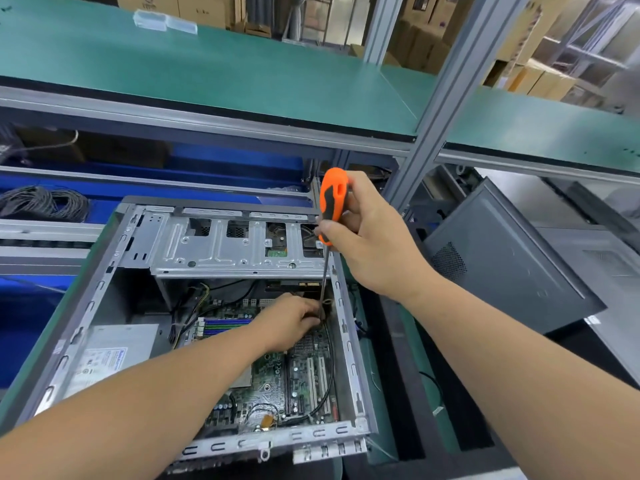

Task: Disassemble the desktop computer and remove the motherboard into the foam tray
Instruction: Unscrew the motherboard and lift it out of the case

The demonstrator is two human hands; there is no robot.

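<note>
Motherboard (277, 382) lies unremoved inside the opened case (346, 327) on the worktop, side panel off, while right hand (374, 244) grips an orange screwdriver (330, 202) and left hand (294, 320) fingers curl at its tip.

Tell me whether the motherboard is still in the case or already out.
Still in. The motherboard lies flat inside the open case; the left hand reaches onto it beside the screwdriver held by the right hand.
</note>
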